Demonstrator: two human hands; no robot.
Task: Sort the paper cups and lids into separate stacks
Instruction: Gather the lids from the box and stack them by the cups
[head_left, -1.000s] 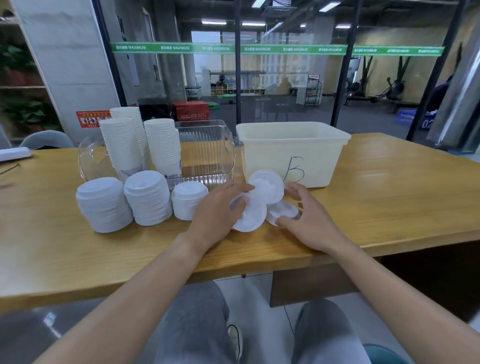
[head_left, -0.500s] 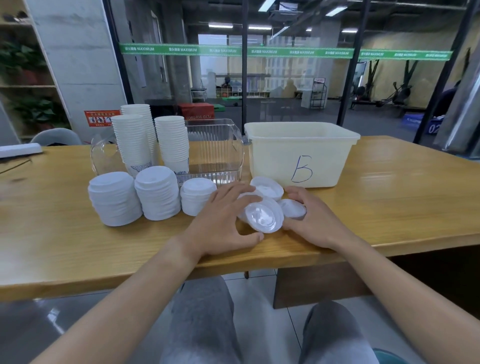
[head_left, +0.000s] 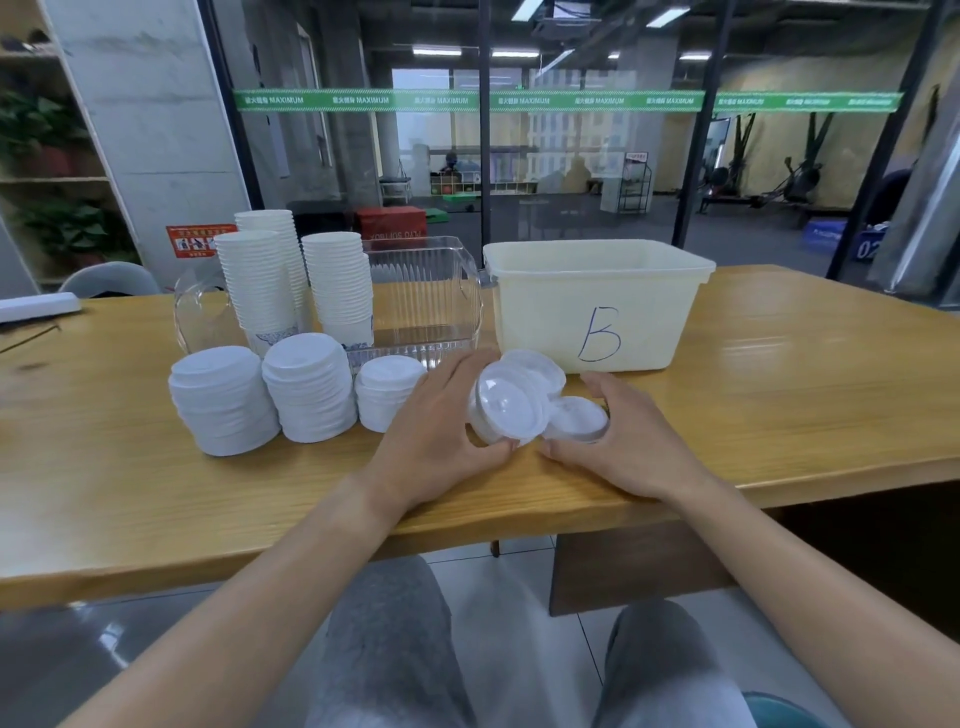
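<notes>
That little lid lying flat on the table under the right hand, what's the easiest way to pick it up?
Probably by its rim. The flat lid lies low on the table, so pinch opposite edges from above, coming from the right, where the right hand already is. The left side is crowded by the tilted lids that the left hand holds.

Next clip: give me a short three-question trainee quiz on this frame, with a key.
1. True or false: the left hand grips a tilted lid.
2. How many lid stacks stand left of the hands: A two, B three, C five?
3. What letter is written on the cream bin?

Key: 1 true. 2 B. 3 B. The right hand grips another lid lying on the table.
</notes>
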